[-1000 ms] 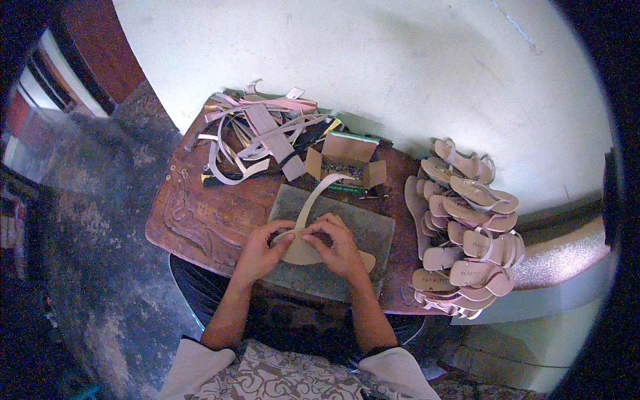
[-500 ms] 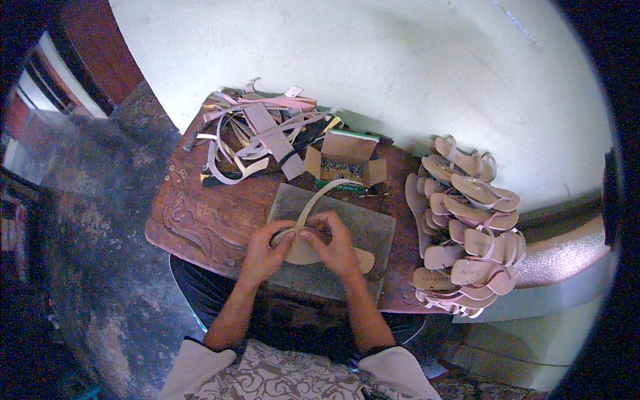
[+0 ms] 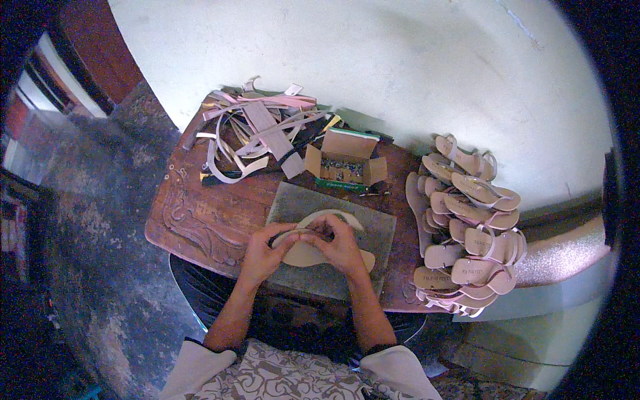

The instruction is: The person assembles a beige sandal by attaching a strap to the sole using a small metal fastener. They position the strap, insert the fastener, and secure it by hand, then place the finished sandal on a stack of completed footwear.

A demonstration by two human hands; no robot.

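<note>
Sandal sole: tan, flat, lying crosswise on grey board, wider end L, rounded end R, partly hidden. Strap: pale, narrow, bent in arc beyond sole's far edge, tip to R; join w/ sole unclear.

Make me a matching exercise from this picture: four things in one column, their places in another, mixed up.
Things:
1. Open cardboard box
2. Piled sandals
3. Heap of loose straps
4. Tan sandal sole

Places:
A. Over the gray slab
B. At the table's far side, left of the box
C. At the table's right end
D. Just beyond the slab, holding small pieces

Pairs: 1-D, 2-C, 3-B, 4-A
</note>
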